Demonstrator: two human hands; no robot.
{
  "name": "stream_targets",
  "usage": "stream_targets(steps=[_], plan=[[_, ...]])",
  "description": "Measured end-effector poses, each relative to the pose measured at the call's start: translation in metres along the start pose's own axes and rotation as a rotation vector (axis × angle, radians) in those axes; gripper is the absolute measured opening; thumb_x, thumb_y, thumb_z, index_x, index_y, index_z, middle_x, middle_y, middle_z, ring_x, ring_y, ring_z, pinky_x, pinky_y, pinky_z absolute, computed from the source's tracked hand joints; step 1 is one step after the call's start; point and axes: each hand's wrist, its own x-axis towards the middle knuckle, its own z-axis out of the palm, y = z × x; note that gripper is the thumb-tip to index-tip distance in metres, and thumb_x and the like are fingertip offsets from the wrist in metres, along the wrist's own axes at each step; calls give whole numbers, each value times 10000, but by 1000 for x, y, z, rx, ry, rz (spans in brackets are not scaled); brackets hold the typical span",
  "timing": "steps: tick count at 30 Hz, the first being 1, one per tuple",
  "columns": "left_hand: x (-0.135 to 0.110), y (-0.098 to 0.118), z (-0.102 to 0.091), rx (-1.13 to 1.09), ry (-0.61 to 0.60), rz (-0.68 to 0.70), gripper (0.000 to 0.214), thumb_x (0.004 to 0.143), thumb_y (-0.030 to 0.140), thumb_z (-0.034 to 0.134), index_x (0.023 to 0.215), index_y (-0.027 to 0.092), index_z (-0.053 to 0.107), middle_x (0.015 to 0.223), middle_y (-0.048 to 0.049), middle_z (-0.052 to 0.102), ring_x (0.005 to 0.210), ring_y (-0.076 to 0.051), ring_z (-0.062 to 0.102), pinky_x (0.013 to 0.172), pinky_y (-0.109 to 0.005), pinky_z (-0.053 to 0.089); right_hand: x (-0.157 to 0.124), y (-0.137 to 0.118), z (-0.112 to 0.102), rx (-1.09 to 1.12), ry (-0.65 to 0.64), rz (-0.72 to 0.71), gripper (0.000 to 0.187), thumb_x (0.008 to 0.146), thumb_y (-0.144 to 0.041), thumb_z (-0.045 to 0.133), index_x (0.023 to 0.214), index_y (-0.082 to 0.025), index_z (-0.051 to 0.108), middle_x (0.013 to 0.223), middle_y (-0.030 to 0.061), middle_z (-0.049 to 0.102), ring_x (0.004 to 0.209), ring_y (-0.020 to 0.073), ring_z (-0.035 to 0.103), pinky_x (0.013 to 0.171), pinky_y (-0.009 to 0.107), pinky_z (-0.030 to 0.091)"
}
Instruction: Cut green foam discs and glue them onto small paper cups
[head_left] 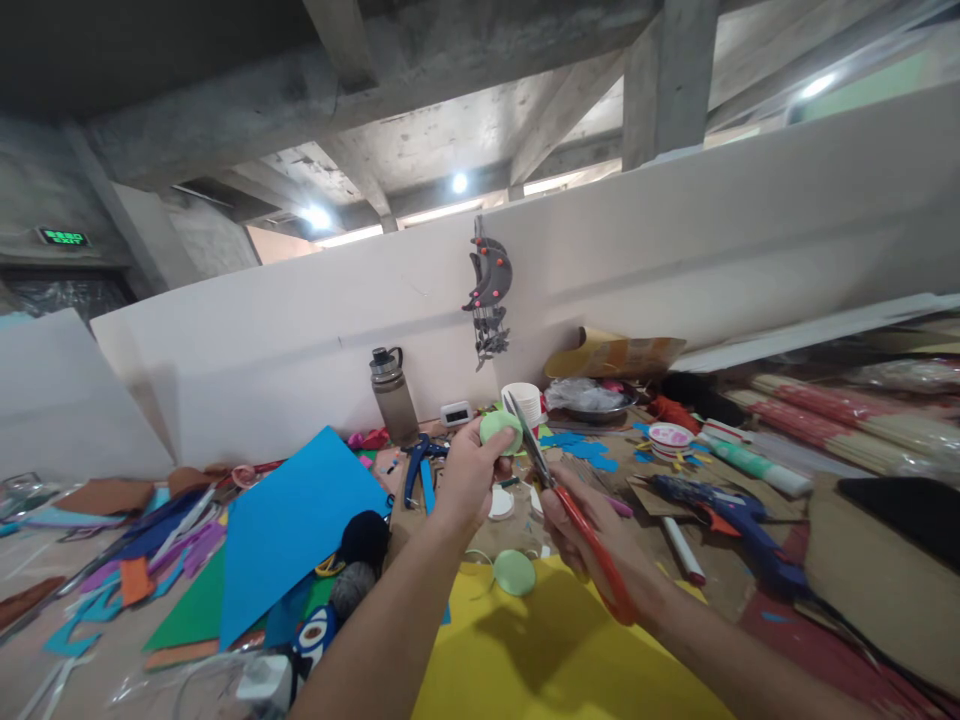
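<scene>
My left hand [469, 478] is raised over the table, fingers pinched on a pale green paper disc [500, 430]. My right hand [592, 535] grips orange-handled scissors [559, 490], whose open blades point up and touch the disc's right edge. A second pale green disc [514, 573] lies flat below on a yellow sheet [540, 650].
A blue sheet [296, 525] and coloured paper scraps cover the left of the table. A blue glue gun [739, 520], a white marker [682, 550], blue pliers [421, 465], a grey water bottle [392, 395], paper cups [523, 400] and rolled paper [855, 420] lie around. A white partition [675, 270] stands behind.
</scene>
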Motion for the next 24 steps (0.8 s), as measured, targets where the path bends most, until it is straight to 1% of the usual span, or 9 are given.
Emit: stream_targets(steps=[4,10,16,20,24], plan=[[0,-1,0,-7,1,-2,332,569,319,787,756,151,571,623,41,511,447,-28,369,431,-171,275,1,0,0,0,-11,7,566,722,-542,685,1160,-256,467,546,-108,336,411,55,271,353,158,254],[0,0,-1,16,-19,4,310,605,328,770,762,145,574,596,45,494,435,-28,366,418,-174,258,3,1,-2,-20,-23,-6,566,743,-542,673,1176,-252,452,543,-105,336,401,57,283,348,164,248],[0,1,-1,45,-53,14,308,659,376,729,776,145,562,608,21,546,435,-62,465,383,-193,243,1,-1,-1,-28,-30,4,567,748,-517,678,1196,-253,453,537,-109,309,402,52,256,352,160,234],[1,0,-2,35,-44,23,342,637,388,742,768,138,550,618,11,567,441,-76,505,376,-194,273,2,-3,0,-43,-34,-12,573,744,-525,676,1193,-234,471,536,-107,305,404,52,258,357,162,226],[3,0,-2,24,-17,46,336,624,360,750,756,135,539,605,18,565,425,-66,489,377,-189,286,3,-2,-2,-115,-43,-65,529,774,-528,648,1178,-220,498,534,-99,322,410,61,283,373,174,250]])
